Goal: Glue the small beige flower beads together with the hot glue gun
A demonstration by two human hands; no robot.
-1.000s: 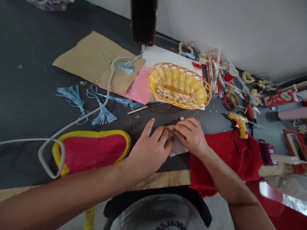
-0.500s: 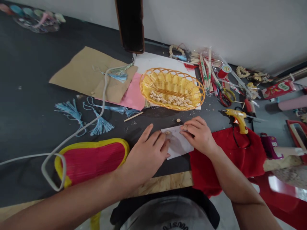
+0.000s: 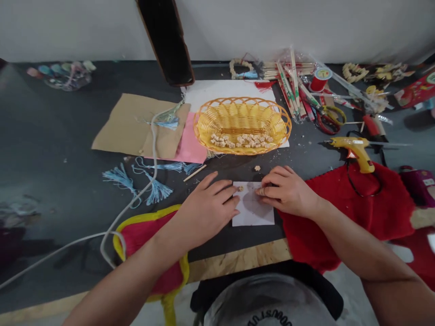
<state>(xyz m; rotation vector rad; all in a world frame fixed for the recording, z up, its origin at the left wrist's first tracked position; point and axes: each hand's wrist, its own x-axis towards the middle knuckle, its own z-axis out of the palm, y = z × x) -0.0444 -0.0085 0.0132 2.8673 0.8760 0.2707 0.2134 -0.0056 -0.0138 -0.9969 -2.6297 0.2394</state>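
Note:
A small white paper square (image 3: 253, 215) lies on the dark table between my hands. Near its top left corner is a tiny beige flower-shaped piece (image 3: 241, 188). My left hand (image 3: 212, 208) rests with fingers apart, their tips touching the paper's left edge beside that piece. Over the upper right part of the paper, my right hand (image 3: 290, 191) has thumb and fingers pinched together; whatever is between them is too small to make out. Another loose beige piece (image 3: 257, 168) sits just above the paper. Behind it, a yellow woven basket (image 3: 243, 115) holds many similar pieces.
A yellow glue gun (image 3: 356, 147) lies on red cloth (image 3: 340, 199) at right, near scissors (image 3: 329, 118) and a red thread spool (image 3: 319, 80). Blue tassels (image 3: 158, 192), brown paper (image 3: 127, 129) and a white cable (image 3: 136, 194) are at left. A phone (image 3: 166, 43) stands behind.
The view has turned and shifted. My right hand's pinched fingertips have moved from the paper's upper right corner slightly inward over it. My left hand stays at the paper's left edge.

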